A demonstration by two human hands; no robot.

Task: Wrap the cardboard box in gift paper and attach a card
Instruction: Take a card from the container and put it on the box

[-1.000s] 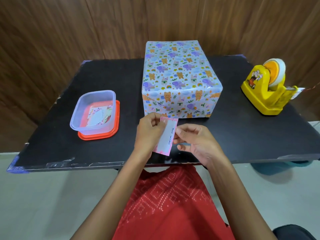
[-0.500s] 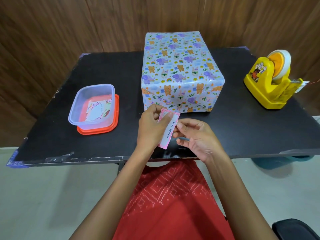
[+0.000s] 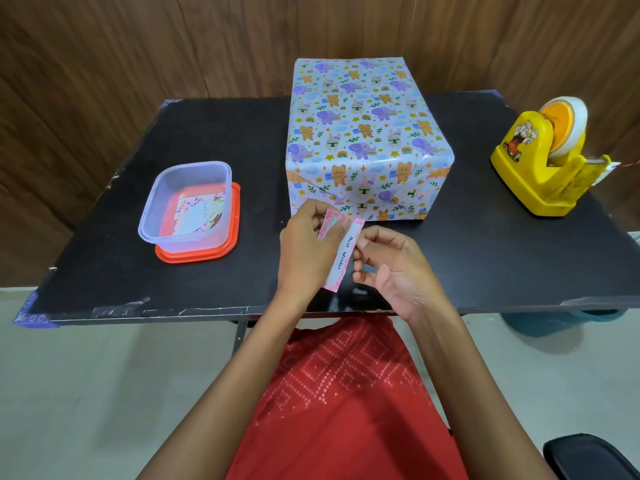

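my left hand [image 3: 304, 244] and right hand [image 3: 394, 268] still pinch the card [image 3: 343, 259], tilted slightly more, just before the wrapped box [image 3: 363, 133]; attaching remains.

A red garment [image 3: 346, 410] is seen over the lap, printed with pale dotted lines worked into nested diamonds and zigzags. The left hand [image 3: 304, 247] and right hand [image 3: 401, 271] are shown bare, forearms uncovered throughout.
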